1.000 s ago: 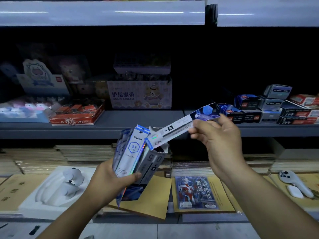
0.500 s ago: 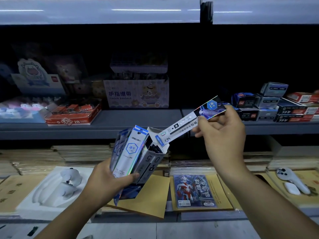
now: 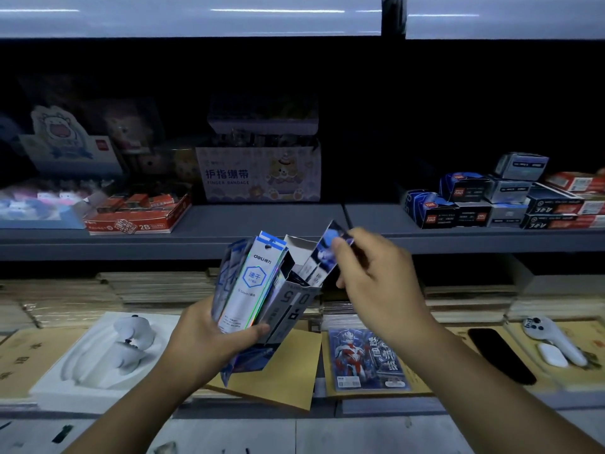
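The front refill pack (image 3: 250, 286) is white with a blue hexagon, blue top band and rainbow-foil edge. The open carton (image 3: 294, 303) is grey with pale digits. The slim pack (image 3: 322, 257) is blue-violet. The 2B box (image 3: 144, 221) is red and white; the finger bandage box (image 3: 258, 175) pale lilac with cartoon bears.

Two bare hands show, the left hand (image 3: 209, 335) and the right hand (image 3: 376, 273), each with a bare forearm running back from its wrist to the lower edge of view. Below the left hand the left forearm (image 3: 131, 407) looks slim; behind the right hand the right forearm (image 3: 491, 388) looks broader. Knuckles and tendons ridge the back of the right hand
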{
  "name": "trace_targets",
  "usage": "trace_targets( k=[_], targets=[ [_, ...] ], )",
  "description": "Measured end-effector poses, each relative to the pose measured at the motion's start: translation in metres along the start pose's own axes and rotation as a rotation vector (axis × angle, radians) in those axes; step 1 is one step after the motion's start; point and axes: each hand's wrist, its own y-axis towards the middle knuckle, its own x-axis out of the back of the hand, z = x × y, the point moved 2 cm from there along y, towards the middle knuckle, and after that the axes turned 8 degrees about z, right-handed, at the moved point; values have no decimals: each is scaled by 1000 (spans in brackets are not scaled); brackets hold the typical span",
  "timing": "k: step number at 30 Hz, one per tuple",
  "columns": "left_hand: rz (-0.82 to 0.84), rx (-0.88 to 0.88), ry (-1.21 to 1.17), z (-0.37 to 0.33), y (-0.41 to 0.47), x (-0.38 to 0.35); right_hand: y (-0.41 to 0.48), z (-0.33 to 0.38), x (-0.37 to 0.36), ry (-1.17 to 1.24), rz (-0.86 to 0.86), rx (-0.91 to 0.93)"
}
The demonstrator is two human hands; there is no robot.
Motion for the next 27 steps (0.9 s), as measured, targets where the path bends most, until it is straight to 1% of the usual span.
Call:
trace_targets(
  k=[3, 4, 5, 7, 10, 16, 18, 22, 27],
  targets=[
    [-3, 4, -15, -3, -1, 0, -3, -2, -13, -192, 218, -16],
    [4, 13, -11, -4, -2, 0, -4, -3, -15, -218, 275, -30],
    [12, 24, -7, -3, -2, 1, -4, -4, -17, -227, 295, -37],
    [23, 34, -15, -1, -3, 2, -4, -3, -17, -201, 253, -19],
    [25, 27, -31, -2, -3, 2, -3, 0, -13, -106, 113, 33],
    [49, 20, -50, -5, -4, 0, -5, 1, -13, -118, -8, 148],
    [36, 13, -52, -6, -4, -1, -6, 0, -14, -117, -2, 143],
    [-7, 4, -37, -6, -5, -1, -5, -5, -16, -182, 79, 45],
    [-33, -13, 40, -4, -5, -2, -3, -6, -16, -155, 173, -60]
  ],
)
